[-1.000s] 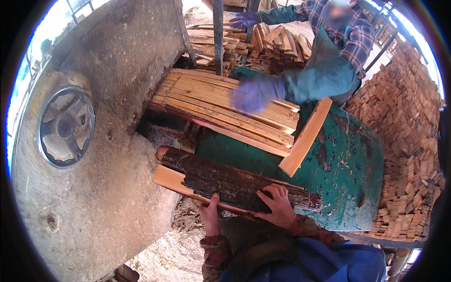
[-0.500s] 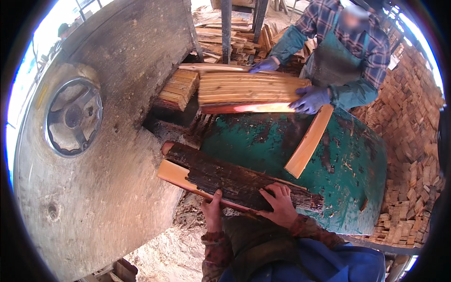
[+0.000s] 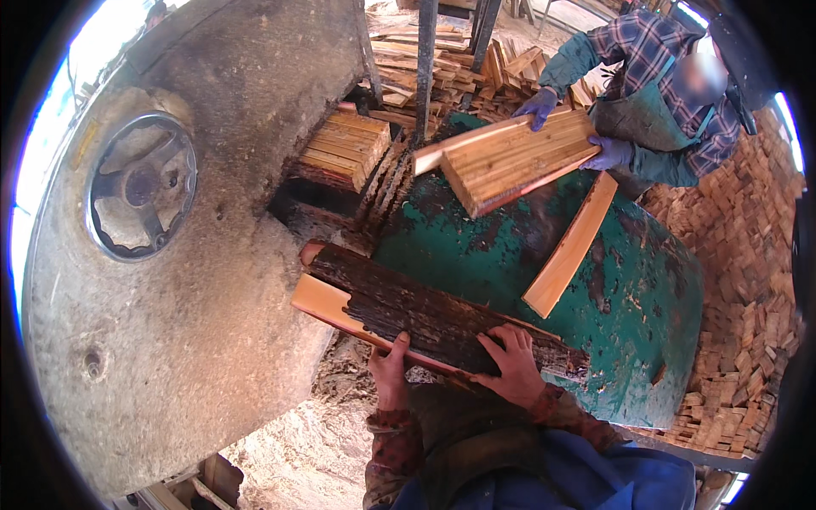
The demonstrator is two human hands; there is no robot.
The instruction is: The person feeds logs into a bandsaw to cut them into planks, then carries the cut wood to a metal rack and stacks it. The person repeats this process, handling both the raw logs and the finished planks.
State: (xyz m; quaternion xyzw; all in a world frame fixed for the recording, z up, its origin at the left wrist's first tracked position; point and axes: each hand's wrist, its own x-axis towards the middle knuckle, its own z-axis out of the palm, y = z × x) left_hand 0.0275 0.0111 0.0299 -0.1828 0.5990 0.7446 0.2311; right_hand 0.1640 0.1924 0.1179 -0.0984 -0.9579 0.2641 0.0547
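A bark-covered wood slab point(image 3: 408, 316), with a strip of pale sawn wood along its near left side, lies slantwise in front of me across the near edge of the green table point(image 3: 442, 234). My left hand point(image 3: 391, 374) grips its near edge, thumb on top and the other fingers hidden underneath. Farther right, my right hand point(image 3: 514, 365) holds the same slab, its bent fingers over the bark. Beyond the slab, a single pale board point(image 3: 571, 246) rests on the table. Across from me, a co-worker's gloved hands hold a stack of boards point(image 3: 518, 161) above the table.
At left stands a large dusty machine panel point(image 3: 246, 102) with a handwheel point(image 3: 140, 195). More sawn boards point(image 3: 348, 146) sit at its opening. Loose planks point(image 3: 425, 64) are piled behind metal posts. A wall of stacked wood pieces point(image 3: 731, 314) rises at right. Sawdust point(image 3: 289, 450) covers the ground below.
The co-worker has moved the stack of boards right, away from the machine opening, and turned it aslant. Both my hands keep their places on the slab. The view has shifted slightly.
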